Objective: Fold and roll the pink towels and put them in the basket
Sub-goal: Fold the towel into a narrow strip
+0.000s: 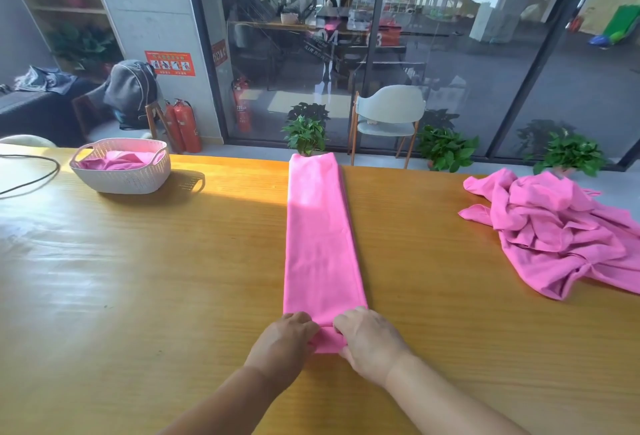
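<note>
Folded towel point(320, 244) lies as a long strip running away across table point(138, 278). Left hand point(289, 341) and right hand point(369, 341) pinch its near end, likely to start a tight roll. Basket point(121, 175) far left; unfolded pile point(561, 233) right, well apart.

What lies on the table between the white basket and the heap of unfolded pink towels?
In the head view, the folded pink towel lies between the basket and the heap, a long strip with bare wooden table on both sides.
</note>
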{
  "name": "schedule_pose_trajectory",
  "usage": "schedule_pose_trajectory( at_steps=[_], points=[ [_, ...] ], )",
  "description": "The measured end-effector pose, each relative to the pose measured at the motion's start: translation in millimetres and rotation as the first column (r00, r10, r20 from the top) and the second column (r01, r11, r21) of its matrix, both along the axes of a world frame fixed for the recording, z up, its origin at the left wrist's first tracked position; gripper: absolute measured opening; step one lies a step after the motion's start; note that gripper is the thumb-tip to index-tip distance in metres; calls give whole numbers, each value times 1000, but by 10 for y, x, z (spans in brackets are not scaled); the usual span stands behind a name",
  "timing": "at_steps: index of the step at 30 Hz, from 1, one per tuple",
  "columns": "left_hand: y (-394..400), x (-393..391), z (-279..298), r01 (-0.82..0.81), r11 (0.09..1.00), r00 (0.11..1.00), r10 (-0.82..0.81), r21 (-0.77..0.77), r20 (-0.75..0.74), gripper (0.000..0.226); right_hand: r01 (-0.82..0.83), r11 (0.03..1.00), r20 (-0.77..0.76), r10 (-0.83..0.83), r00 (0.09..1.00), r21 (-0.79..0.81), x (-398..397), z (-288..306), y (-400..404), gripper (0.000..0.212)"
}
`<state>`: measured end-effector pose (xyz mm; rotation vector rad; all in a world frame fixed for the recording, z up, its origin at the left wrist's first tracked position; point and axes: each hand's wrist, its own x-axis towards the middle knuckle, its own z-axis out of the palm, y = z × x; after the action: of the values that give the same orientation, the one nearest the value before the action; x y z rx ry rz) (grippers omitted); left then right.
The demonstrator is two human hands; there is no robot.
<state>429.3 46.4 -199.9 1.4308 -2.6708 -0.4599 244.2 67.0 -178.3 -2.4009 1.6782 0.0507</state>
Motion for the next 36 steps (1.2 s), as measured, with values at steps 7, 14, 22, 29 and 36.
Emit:
schedule_pose_trajectory(
  at_steps=[7, 14, 22, 29, 36],
  points=[
    [-398, 1, 34, -125, 964, 989, 139, 236, -46, 18, 168, 943, 121, -209, 970, 289, -73, 165, -350, 14],
    [-536, -32, -109, -117, 993, 991, 115, -25, -69, 25, 135, 990, 217, -124, 968, -35, -14, 10, -445, 15],
    [-673, -5, -79, -42, 998, 988, 48, -45, 147, 29, 7, 999, 114, -2, 994, -42, -38, -8, -519, 27],
    [-630, 120, -65, 15, 1000, 1000, -15, -4, 22, 44, 4, 989, 74, -15, 997, 145, -60, 28, -579, 24],
    [-727, 207, 87, 80, 981, 995, -69, 177, -67, 40, 139, 926, 74, -175, 982, 351, 0, 147, -752, 15]
  ],
)
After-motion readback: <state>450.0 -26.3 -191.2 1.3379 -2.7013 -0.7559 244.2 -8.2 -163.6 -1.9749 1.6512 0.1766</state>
